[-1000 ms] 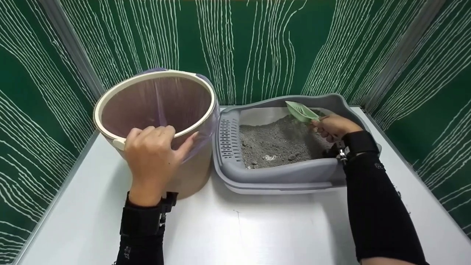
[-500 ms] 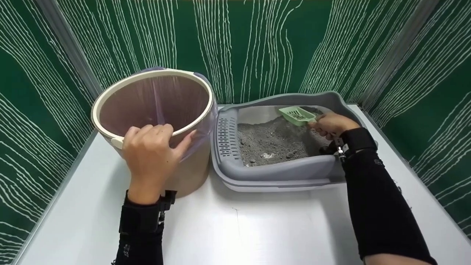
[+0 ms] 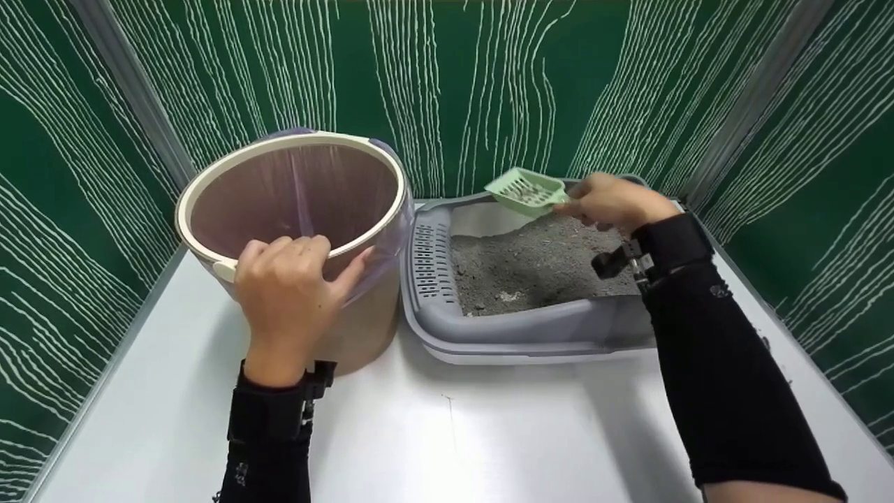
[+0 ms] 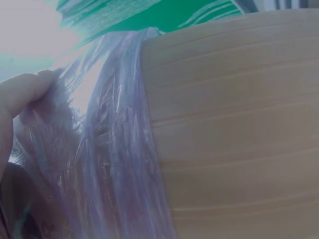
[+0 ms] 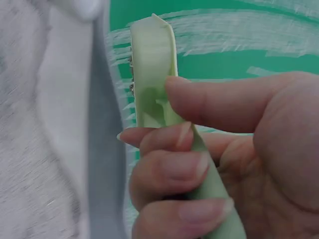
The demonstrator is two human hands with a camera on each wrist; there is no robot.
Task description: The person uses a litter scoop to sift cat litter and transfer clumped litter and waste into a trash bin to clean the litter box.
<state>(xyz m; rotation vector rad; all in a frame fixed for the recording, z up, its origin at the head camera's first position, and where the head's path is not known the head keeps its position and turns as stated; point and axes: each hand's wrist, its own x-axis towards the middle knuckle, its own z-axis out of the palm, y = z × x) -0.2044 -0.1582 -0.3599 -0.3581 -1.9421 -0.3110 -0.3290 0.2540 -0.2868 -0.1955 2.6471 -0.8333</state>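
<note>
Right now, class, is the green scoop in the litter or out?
Out: the right hand holds the green scoop clear of the litter; the head view shows it overlapping the tray's far rim.

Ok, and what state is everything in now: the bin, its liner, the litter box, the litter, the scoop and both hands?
Trash bin, open-topped and lined
Bin liner, edge hanging outside the bin
Litter box, uncovered, partly filled
Cat litter, loose, unevenly spread
Slotted litter scoop, held clear of the litter, small bits in it
Left hand, gripping the bin's near edge
Right hand, gripping the scoop
</note>
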